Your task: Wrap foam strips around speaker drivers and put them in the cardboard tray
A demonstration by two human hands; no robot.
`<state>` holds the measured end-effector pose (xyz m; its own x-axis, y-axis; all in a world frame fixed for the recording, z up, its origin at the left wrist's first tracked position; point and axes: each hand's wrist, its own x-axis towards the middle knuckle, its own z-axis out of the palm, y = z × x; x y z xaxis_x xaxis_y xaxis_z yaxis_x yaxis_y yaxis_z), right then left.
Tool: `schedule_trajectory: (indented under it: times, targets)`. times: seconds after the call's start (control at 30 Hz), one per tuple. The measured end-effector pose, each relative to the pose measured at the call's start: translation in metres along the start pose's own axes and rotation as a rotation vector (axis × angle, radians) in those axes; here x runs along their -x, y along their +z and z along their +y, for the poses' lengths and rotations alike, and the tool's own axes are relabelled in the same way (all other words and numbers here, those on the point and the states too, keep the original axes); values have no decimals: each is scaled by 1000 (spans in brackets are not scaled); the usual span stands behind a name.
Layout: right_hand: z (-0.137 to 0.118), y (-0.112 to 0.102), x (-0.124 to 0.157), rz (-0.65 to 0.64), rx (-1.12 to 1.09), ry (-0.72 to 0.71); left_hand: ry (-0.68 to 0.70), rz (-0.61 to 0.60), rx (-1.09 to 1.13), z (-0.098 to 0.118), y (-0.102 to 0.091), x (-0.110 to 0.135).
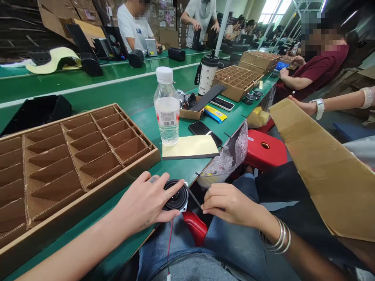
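At the green bench's edge lies a small round black speaker [175, 200] with a metal frame. My left hand [146, 201] holds it, fingers across its top and thumb along its near rim. A red wire [170, 244] hangs below it to a white connector. My right hand [227, 203] is closed in a pinch on a thin black strip [193, 196], whose other end meets the speaker's right rim. Just beyond is a pale yellow sheet [193, 146] with a dark edge, and a water bottle [167, 113] stands at its left end.
A divided cardboard box [129, 168] fills the left. A phone [205, 132], yellow-blue packet [215, 114] and coffee cup [207, 76] are farther back. At right, a person's hand [306, 106] holds a large cardboard sheet [325, 168] near a red stool [263, 148]. Other people work beyond.
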<state>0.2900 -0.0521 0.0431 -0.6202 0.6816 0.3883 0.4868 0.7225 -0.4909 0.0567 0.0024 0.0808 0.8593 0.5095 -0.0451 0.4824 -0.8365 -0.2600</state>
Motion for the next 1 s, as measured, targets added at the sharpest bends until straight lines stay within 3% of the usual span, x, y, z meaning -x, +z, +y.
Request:
schedule_trajectory:
  times: [0.13, 0.23, 0.3, 0.43, 0.53, 1.0]
  targets:
    - [14, -4, -21, 43, 38, -17, -209, -65, -76, 17, -5, -6]
    - [30, -9, -41, 115, -2, -20, -330, -173, 6, 14, -10, -14]
    - [38, -11, -51, 131, -66, -20, -293, -202, 166, -1, -13, -15]
    - [46, -13, -57, 146, -156, -6, -92, -176, 558, -39, -11, -3]
    - [50, -12, -56, 150, -198, 13, -60, -180, 693, -52, -5, 6]
    - [59, -7, -53, 147, -360, 75, 122, -74, 545, -59, 23, 2]
